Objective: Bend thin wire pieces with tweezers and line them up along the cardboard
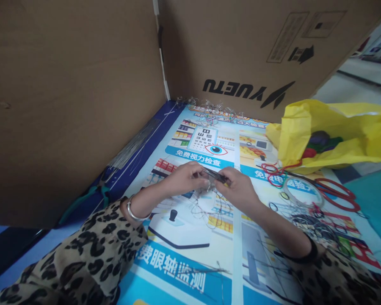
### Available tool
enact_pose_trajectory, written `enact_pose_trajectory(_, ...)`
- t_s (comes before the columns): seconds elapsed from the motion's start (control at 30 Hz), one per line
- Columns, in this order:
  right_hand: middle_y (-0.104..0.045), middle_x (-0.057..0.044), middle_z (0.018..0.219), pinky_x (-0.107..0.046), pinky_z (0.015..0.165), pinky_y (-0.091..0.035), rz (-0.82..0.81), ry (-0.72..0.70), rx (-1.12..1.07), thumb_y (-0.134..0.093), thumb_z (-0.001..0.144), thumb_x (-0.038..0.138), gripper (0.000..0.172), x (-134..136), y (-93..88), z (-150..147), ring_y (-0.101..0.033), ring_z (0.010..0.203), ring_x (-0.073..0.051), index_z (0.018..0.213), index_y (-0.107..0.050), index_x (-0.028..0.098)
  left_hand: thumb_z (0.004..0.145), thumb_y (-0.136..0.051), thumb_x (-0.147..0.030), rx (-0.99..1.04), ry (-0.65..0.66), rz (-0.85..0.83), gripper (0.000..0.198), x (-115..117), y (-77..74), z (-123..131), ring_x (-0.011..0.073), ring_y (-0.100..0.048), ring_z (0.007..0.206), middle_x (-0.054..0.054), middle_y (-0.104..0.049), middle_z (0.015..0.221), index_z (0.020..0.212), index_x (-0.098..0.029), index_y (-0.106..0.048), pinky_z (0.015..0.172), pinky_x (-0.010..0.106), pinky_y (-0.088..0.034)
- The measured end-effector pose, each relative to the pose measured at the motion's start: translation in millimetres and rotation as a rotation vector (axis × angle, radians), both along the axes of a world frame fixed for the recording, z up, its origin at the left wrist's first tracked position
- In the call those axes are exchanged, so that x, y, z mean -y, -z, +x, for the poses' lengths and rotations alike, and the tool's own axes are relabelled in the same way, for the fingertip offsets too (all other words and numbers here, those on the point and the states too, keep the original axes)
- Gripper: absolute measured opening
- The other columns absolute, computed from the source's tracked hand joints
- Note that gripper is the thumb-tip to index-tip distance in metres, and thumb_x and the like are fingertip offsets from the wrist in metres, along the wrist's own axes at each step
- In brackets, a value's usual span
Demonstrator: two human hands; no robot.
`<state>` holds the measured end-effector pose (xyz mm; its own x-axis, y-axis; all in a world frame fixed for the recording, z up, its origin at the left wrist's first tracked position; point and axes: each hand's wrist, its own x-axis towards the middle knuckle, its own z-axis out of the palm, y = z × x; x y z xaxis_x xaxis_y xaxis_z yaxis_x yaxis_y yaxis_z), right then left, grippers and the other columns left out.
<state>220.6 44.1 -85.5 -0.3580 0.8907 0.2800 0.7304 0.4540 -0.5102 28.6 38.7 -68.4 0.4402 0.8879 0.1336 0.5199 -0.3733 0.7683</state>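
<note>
My right hand [239, 186] is closed around a small dark tool [215, 174] that looks like pliers, its tip pointing at my left hand. My left hand [187, 178] pinches thin wire at the tool's tip; the exact grip is hidden by the fingers. Thin tangled wire [211, 212] hangs below both hands, over a printed poster sheet [178, 228]. Off to the left, beside my sleeve, lies a pair of teal-handled pliers [85, 199].
Cardboard walls [76, 106] stand at the left and back. Straight wires [135, 144] lie along the left wall. At right are a yellow bag [336, 156] with coloured balls of yarn, a clear ring roll [301, 192], red coils [336, 192] and tangled dark wire [317, 226].
</note>
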Motion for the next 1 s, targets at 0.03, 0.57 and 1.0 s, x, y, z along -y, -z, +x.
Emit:
enact_pose_trajectory(0.03, -0.056, 0.0, 0.068, -0.024, 0.058, -0.035, 0.005, -0.001, -0.003, -0.053, 0.07, 0.028, 0.009, 0.1, 0.2, -0.1, -0.05, 0.064, -0.014, 0.073, -0.056, 0.02, 0.074, -0.059, -0.028, 0.007, 0.012, 0.016, 0.013, -0.1, 0.1, 0.4, 0.0132, -0.052, 0.08, 0.001, -0.055, 0.078, 0.077, -0.016, -0.063, 0.072, 0.024, -0.041)
enact_pose_trajectory(0.57, -0.06, -0.001, 0.083, -0.026, 0.066, -0.044, 0.111, 0.028, -0.184, -0.056, 0.071, 0.021, 0.017, 12.0, -13.7, -1.1, -0.053, 0.07, -0.013, 0.089, -0.057, 0.021, 0.074, -0.054, -0.028, 0.116, -0.021, -0.219, 0.018, 2.6, 7.4, 7.9, 0.0076, -0.048, 0.056, -0.002, -0.054, 0.059, 0.064, -0.013, -0.058, 0.054, 0.018, -0.038)
enact_pose_trajectory(1.0, -0.06, -0.007, 0.106, -0.037, 0.077, -0.037, 0.165, -0.28, 0.309, -0.057, 0.074, 0.024, 0.009, 54.1, -2.1, -9.5, -0.051, 0.091, -0.023, 0.082, -0.059, 0.019, 0.073, -0.055, -0.028, 0.102, -0.023, -0.177, 0.015, -0.2, 8.8, 2.6, 0.0079, -0.048, 0.059, -0.003, -0.055, 0.063, 0.071, -0.015, -0.06, 0.055, 0.018, -0.036)
